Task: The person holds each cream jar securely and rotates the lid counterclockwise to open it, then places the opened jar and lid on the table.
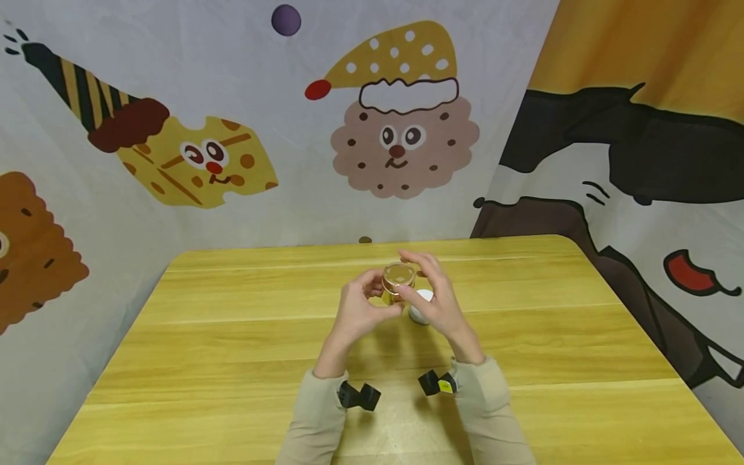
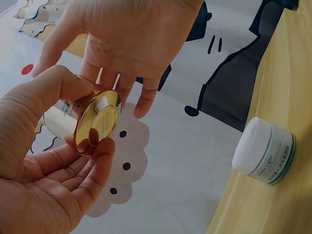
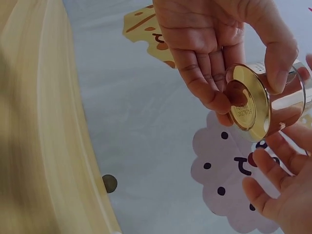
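Gold jar [image 2: 108,123], pinched by left fingers [image 2: 92,176], right fingers [image 2: 147,95] extended beside it, white jar [image 2: 265,152] nearby

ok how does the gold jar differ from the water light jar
The gold jar is held in the left grip; the Water Light jar rests on the table. The gold jar looks metallic; the Water Light jar is white with green trim. Both are round and carry print.

The left hand [image 1: 357,311] grips the gold jar [image 1: 398,274] between thumb and curled fingers. The right hand [image 1: 440,302], fingers loosely extended, is just right of the gold jar. Both forearms [image 1: 316,413] slant toward it from its near side.
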A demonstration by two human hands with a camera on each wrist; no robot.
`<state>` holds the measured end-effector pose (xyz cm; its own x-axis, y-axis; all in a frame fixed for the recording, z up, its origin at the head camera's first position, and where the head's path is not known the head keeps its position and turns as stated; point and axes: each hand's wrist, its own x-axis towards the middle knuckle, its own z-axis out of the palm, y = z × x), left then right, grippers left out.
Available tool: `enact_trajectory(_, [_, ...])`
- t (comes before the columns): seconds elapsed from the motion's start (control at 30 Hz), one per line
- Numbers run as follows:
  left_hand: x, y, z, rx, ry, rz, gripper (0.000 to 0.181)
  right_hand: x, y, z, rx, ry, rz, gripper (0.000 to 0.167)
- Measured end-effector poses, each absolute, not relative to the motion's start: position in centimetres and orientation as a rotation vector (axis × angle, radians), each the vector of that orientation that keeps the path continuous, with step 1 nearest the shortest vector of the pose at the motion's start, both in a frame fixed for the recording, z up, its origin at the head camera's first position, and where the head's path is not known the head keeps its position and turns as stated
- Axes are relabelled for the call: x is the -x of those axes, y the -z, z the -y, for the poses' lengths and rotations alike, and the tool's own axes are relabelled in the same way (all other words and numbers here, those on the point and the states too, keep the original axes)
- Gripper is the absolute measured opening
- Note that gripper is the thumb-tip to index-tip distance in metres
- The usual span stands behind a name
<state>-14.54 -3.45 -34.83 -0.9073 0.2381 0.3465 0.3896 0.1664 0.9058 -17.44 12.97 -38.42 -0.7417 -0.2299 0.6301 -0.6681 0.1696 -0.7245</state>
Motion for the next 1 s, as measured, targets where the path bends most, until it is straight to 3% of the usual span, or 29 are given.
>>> enact_trajectory(0.1, [14.6, 34.9, 3.5, 0.626, 1.850, 2.303, 0.041, 17.0, 37.9, -12.7, -0.749, -1.618, 2.125, 0.051])
enact_trajectory(0.33, [14.6, 34.8, 3.5, 0.630, 1.852, 2.299, 0.039, 15.6, 35.5, -12.1, -0.717, -1.606, 2.134, 0.041])
enact_trajectory(0.57, [14.5, 34.8, 3.4, 0.608, 1.845, 2.305, 0.037, 17.4, 38.1, -12.9, -0.890, -1.571, 2.053, 0.036])
enact_trajectory(0.77, [14.5, 34.9, 3.5, 0.600, 1.850, 2.314, 0.038, 17.1, 38.1, -13.0, -0.820, -1.618, 2.122, 0.047])
enact_trajectory(1.0, [16.2, 37.9, 3.4, 0.611, 1.880, 2.289, 0.046, 15.9, 36.1, -12.4, -0.735, -1.621, 2.144, 0.044])
